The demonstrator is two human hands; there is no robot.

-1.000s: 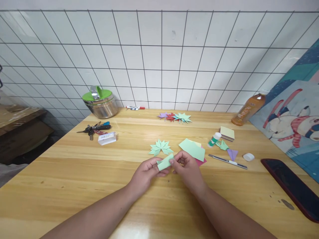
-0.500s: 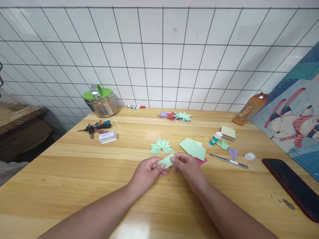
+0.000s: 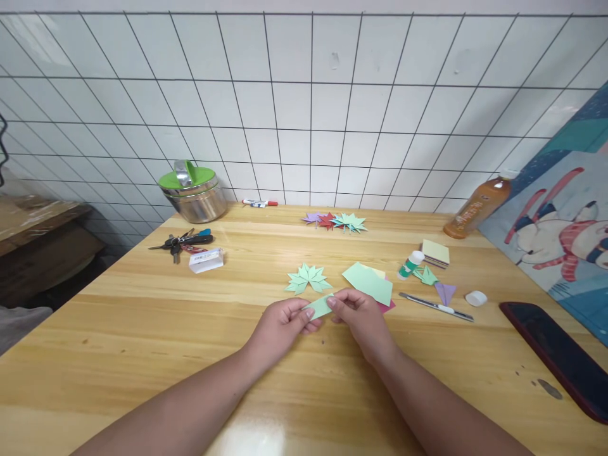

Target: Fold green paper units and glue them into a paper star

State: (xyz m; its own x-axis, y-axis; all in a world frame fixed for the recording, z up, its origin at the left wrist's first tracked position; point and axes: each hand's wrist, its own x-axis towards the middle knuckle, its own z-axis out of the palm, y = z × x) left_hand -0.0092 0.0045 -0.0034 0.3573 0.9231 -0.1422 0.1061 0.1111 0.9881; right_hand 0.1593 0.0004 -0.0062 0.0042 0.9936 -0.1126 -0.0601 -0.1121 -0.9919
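Note:
A small folded strip of light green paper [image 3: 319,308] is pinched at both ends between my hands. My left hand [image 3: 284,322] grips its left end, thumb on top and fingers underneath. At the right end my right hand [image 3: 360,318] holds it the same way. Just beyond the strip lies a green folded-paper piece [image 3: 308,279] with pointed tips, fanned in an arc. To the right, partly behind my right hand, green paper sheets [image 3: 368,283] lie over yellow and pink ones.
Right of the sheets are a glue stick [image 3: 410,265], its white cap [image 3: 475,298], a utility knife [image 3: 436,306], a paper stack [image 3: 435,253] and a phone [image 3: 555,354]. Keys [image 3: 183,242], a small white box [image 3: 206,260] and a steel pot [image 3: 194,196] stand left. Folded paper stars [image 3: 349,221] lie near the wall.
Both hands stay on the green paper strip, with small shifts of the fingers; the strip has moved very slightly to the right. Everything else on the table lies as before.

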